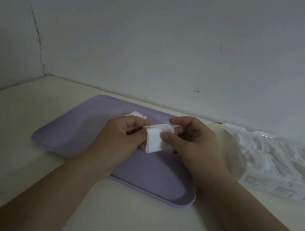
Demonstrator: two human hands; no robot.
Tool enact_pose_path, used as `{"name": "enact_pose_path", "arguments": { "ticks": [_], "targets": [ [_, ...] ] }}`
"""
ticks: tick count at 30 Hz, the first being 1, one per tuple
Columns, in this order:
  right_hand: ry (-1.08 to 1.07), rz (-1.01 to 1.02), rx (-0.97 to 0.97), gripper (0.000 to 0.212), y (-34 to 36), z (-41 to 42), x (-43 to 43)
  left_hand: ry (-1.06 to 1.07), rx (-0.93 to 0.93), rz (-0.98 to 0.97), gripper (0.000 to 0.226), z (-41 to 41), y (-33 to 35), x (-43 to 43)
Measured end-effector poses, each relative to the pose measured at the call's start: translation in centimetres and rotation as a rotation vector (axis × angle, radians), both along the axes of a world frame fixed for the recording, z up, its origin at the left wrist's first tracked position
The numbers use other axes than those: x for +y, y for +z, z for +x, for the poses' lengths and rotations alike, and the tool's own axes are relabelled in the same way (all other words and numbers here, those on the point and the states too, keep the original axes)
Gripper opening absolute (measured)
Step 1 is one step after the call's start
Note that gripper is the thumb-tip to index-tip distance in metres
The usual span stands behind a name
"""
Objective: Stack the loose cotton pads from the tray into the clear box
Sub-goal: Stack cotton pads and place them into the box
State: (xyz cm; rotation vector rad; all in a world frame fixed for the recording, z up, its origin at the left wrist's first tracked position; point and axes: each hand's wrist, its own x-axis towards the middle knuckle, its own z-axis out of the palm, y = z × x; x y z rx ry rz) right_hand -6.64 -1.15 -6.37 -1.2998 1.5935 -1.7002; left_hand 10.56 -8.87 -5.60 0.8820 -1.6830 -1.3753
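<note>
Pinching cotton pads (156,139) with left hand (122,137), right hand (192,145); clear box (282,163) cut off

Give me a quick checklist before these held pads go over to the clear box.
1. Grip: left hand and right hand both pinch the held pads above the tray: ok.
2. Held pads squared up: the top one sits askew: not ok.
3. Way to the clear box on the right free: ok.
4. Room in the box for more: cannot tell.
5. Tray emptied: loose pads lie at its far edge: not ok.
</note>
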Motion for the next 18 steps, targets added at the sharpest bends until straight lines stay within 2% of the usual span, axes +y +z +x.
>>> {"name": "enact_pose_path", "arguments": {
  "ticks": [6, 9, 11, 15, 18],
  "targets": [
    [-0.037, 0.093, 0.177, 0.045, -0.28, 0.06, -0.18, -0.016, 0.0, 0.002, 0.017, 0.03, 0.05, 0.05],
    [0.013, 0.099, 0.185, 0.03, -0.11, 0.2, -0.04, -0.028, 0.04, 0.025, 0.016, 0.12, 0.24, -0.06],
    [-0.016, 0.078, 0.177, 0.025, -0.04, 0.09, 0.05, -0.057, 0.027, -0.027, 0.009, 0.16, 0.22, 0.04],
    [0.075, 0.121, 0.254, 0.046, 0.09, 0.44, 0.19, -0.026, -0.056, -0.129, 0.022, 0.06, 0.03, -0.04],
    [0.137, 0.155, 0.44, 0.052, -0.1, 0.56, 0.2, -0.048, -0.042, -0.147, 0.025, -0.09, -0.02, -0.05]
  ]
}}
